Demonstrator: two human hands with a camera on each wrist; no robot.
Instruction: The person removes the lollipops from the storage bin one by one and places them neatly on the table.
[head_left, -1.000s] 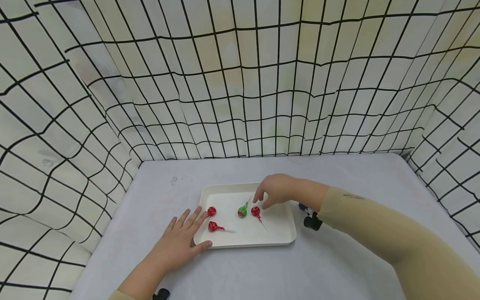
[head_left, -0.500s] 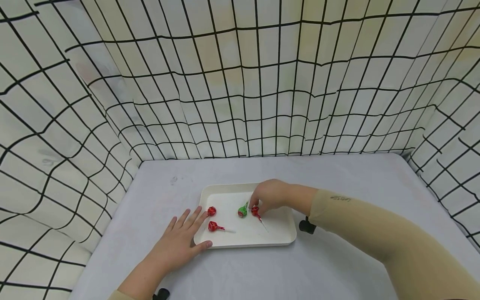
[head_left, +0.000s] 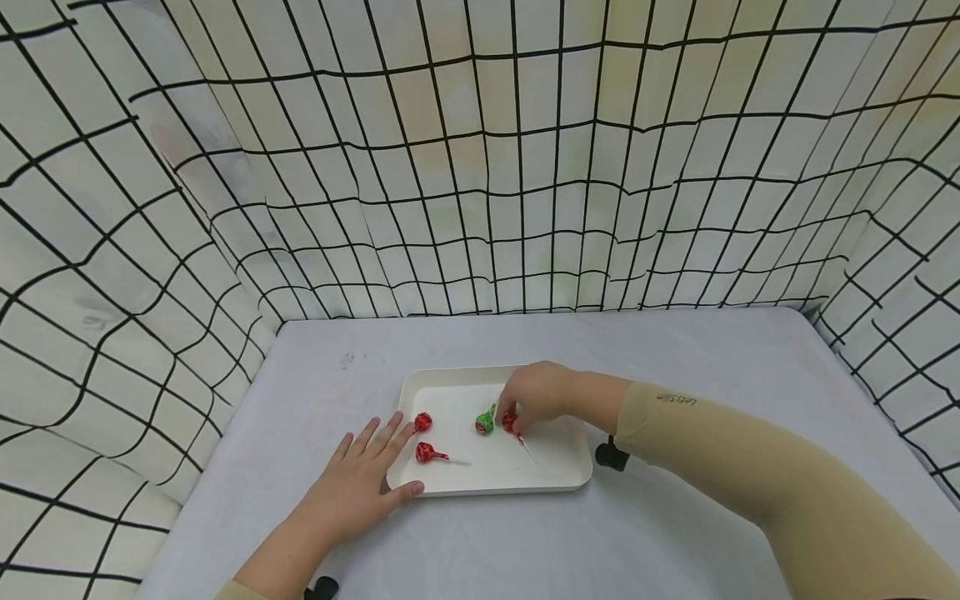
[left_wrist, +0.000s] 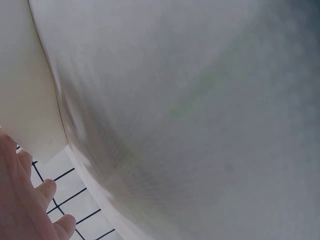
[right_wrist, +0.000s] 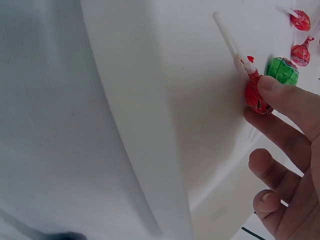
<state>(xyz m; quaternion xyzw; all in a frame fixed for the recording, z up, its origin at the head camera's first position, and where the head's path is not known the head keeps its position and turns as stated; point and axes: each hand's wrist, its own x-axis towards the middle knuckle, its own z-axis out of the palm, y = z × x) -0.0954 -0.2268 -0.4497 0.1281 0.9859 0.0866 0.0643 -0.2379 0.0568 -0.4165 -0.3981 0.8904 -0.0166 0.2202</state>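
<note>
In the head view a white rectangular tray (head_left: pixel 480 481) lies on the table with several wrapped lollipops on it. My right hand (head_left: pixel 542 392) reaches over its right half, thumb and index finger pinching the head of a red lollipop (right_wrist: pixel 254 95); the white stick points away from the fingers. Just left of it lies a green lollipop (head_left: pixel 484 424). Two more red ones, an upper red lollipop (head_left: pixel 423 422) and a lower red lollipop (head_left: pixel 426 452), lie near the tray's left side. My left hand (head_left: pixel 363 479) rests with spread fingers at the tray's left edge.
A pale cloth covers the table (head_left: pixel 675 350). White walls with a black grid (head_left: pixel 525 167) enclose its back and both sides. A black wrist camera (head_left: pixel 612 455) sits under the right forearm, and another black piece (head_left: pixel 322 588) shows by the left wrist.
My right hand has come down and slightly left onto the red lollipop, its thumb and index finger closing around the head. The left hand and the tray have stayed in place.
</note>
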